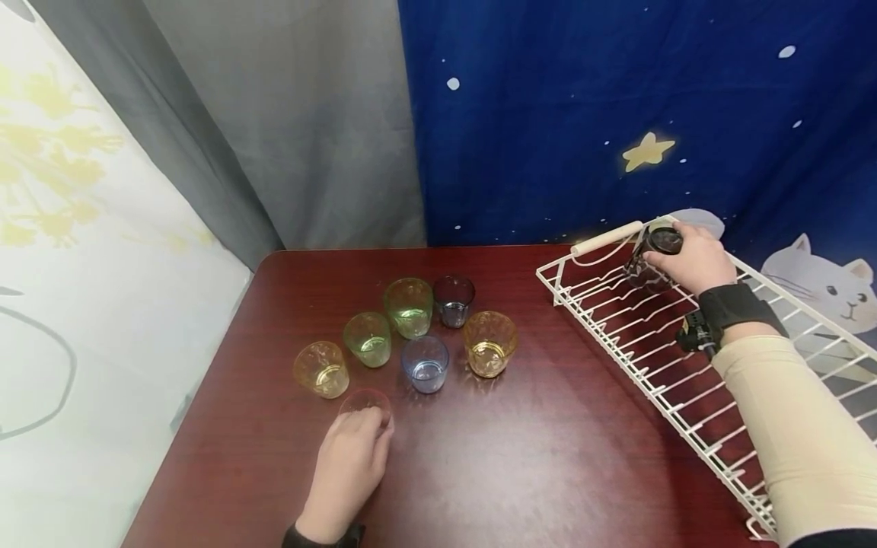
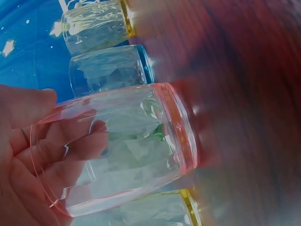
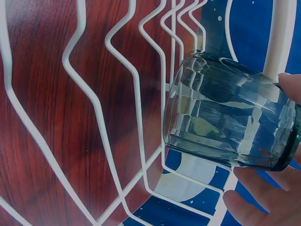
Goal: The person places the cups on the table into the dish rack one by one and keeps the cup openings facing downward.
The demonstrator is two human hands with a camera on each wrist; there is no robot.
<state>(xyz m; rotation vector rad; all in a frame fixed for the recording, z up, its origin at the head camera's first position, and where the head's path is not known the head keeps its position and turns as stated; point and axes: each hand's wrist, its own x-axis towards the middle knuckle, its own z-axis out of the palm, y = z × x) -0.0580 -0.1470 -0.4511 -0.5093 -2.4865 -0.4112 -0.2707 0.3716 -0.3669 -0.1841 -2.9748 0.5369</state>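
Observation:
My left hand point(image 1: 349, 460) grips a clear pink-tinted glass point(image 2: 136, 141) near its rim. That glass stands upright on the table, its thick pink base against the wood in the left wrist view. At the far end of a white wire dish rack point(image 3: 136, 89), my right hand point(image 1: 699, 259) holds a dark grey glass point(image 3: 225, 117) upside down by its base end. Its rim is down at the rack wires; whether it bears on them I cannot tell. Nearest the left hand are a pale yellow glass point(image 1: 322, 371) and a blue glass point(image 1: 425, 365).
Two green glasses point(image 1: 409, 307), a dark purple-grey glass point(image 1: 454, 301) and an amber glass point(image 1: 490, 344) stand upright behind. A pale handle point(image 1: 606, 238) crosses the rack's far end. Curtains point(image 1: 521, 114) hang behind the dark red table point(image 1: 534, 457).

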